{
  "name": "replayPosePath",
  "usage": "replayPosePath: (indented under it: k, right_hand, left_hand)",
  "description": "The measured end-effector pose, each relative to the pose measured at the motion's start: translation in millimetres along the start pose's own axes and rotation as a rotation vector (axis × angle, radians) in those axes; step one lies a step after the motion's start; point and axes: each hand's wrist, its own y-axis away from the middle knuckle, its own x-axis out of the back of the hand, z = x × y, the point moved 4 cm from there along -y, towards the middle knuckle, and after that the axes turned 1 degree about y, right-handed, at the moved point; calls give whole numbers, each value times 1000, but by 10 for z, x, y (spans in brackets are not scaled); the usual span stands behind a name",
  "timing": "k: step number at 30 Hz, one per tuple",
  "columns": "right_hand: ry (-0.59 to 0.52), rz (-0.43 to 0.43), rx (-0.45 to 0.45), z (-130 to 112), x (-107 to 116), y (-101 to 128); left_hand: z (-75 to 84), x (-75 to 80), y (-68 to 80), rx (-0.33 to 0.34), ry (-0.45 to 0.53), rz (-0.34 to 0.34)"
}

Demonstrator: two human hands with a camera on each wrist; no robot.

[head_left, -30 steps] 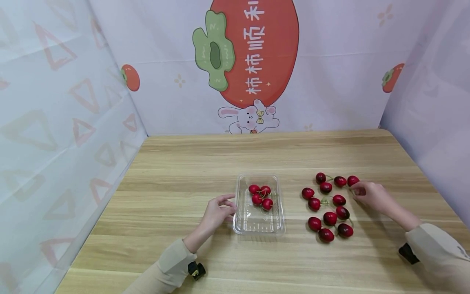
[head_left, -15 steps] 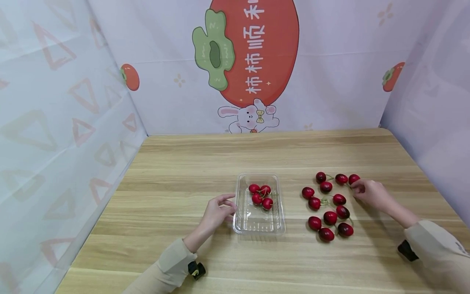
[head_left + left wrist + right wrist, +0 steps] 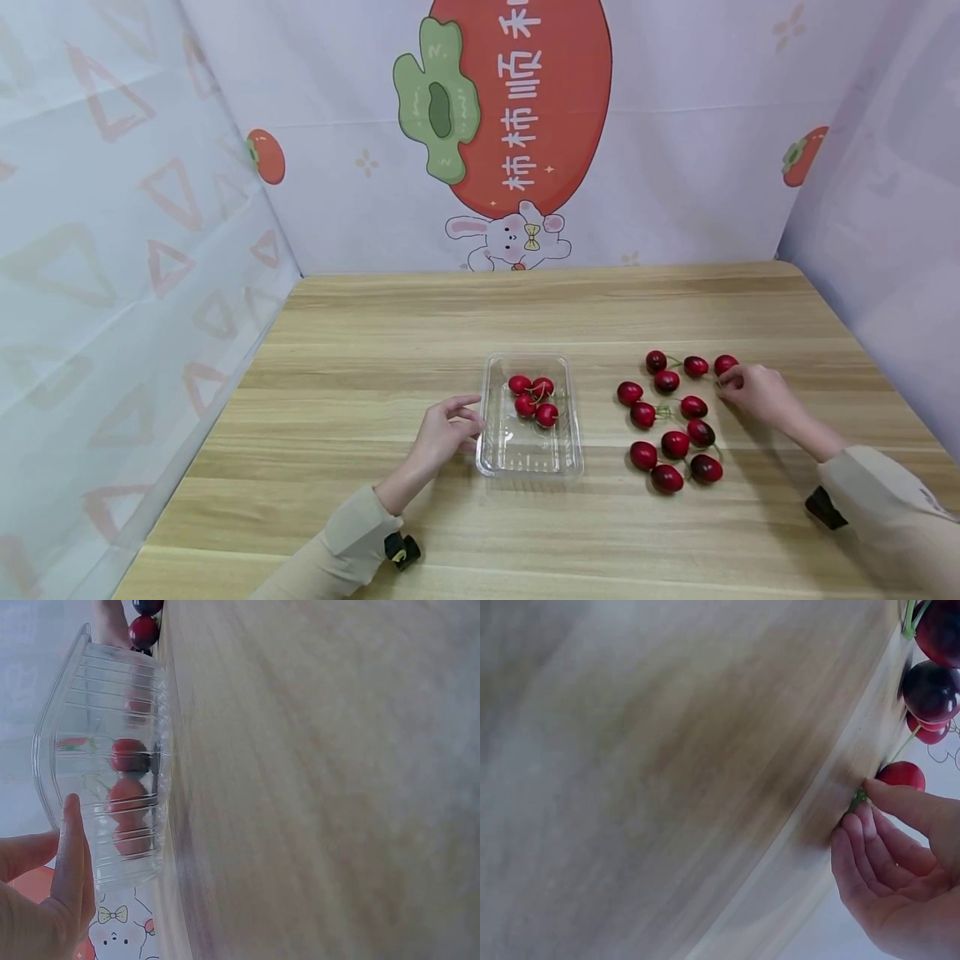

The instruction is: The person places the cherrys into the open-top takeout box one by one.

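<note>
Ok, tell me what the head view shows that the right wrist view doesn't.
Only the head view shows the left hand touching the clear tray with four cherries inside, plus the whole loose cluster on the table. Only the right wrist view shows the fingertips pinching a green stem. Both show the right hand at the cluster's far right cherry.

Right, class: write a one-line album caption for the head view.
Left hand steadies a clear tray; right hand pinches a cherry stem.
</note>
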Motion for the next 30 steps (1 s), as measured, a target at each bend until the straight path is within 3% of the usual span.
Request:
replayPosePath:
  k: [18, 30]
  right_hand:
    - [-18, 20, -84, -60, 108, -4]
    - [-1, 135, 12, -196, 277, -35]
  left_hand:
    - [0, -5, 4, 6, 11, -2]
    - [7, -2, 7, 1, 22, -6]
